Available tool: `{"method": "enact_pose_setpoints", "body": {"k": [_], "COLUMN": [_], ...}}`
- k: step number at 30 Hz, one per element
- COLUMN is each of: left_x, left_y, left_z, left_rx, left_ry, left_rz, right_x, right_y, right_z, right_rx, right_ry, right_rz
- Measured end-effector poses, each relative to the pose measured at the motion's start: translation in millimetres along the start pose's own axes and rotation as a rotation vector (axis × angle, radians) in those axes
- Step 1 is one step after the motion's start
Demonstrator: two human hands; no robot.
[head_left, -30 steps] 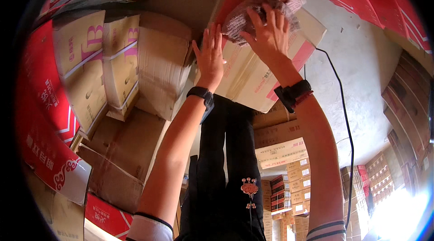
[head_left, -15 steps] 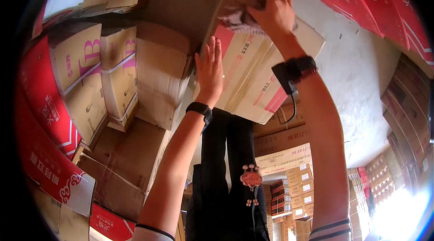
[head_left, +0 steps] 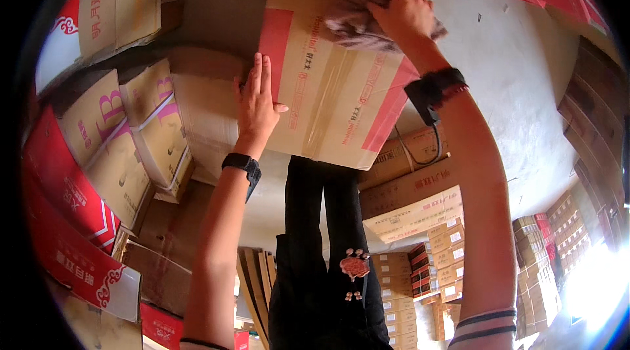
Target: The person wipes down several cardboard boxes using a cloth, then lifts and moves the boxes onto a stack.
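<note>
Cardboard fills the frame: a tan carton (head_left: 328, 81) with red side bands sits at centre, sealed along its top seam with clear tape, and it is ringed by other stock. From nine to seven o'clock lean stacked boxes (head_left: 125, 146) in tan and red, at five o'clock lie flattened cartons (head_left: 413, 192), and bare concrete floor (head_left: 518, 81) runs from one to three o'clock.

At the carton's eleven o'clock edge the left hand (head_left: 256, 104) lies flat, fingers spread and palm pressed to the top, bracing rather than gripping. At the carton's one o'clock corner the right hand (head_left: 403, 12) is closed over a bunched greyish-pink cloth (head_left: 357, 18), pressing it onto the cardboard. Both wrists wear a dark band.

Judged from this, the wiping goes best with the flat hand kept firm so that the box cannot slide, the cloth drawn in overlapping strokes along the tape line, and pressure kept light enough that the lid does not cave.
</note>
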State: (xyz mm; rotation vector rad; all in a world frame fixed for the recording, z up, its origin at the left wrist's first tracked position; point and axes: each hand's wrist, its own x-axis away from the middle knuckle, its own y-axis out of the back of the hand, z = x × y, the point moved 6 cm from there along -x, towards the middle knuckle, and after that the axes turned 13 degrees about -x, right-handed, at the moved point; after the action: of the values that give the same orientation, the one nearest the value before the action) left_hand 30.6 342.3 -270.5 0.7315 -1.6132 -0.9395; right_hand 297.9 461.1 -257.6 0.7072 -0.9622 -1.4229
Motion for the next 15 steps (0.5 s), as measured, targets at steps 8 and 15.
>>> {"method": "enact_pose_setpoints", "body": {"k": [8,15], "left_x": [-4.2,-0.8], "left_y": [5.5,0.2], "left_z": [-19.8,-9.6], "left_rx": [-0.312,-0.282], "left_ry": [0.002,-0.021], "left_rz": [-0.009,-0.088], "right_x": [38.2,77.9], "right_y": [39.3,41.3], "right_z": [-45.9,-78.9], "right_rx": [-0.019,-0.133], "right_ry": [-0.042,-0.268], "right_rz": [-0.191,-0.412]}}
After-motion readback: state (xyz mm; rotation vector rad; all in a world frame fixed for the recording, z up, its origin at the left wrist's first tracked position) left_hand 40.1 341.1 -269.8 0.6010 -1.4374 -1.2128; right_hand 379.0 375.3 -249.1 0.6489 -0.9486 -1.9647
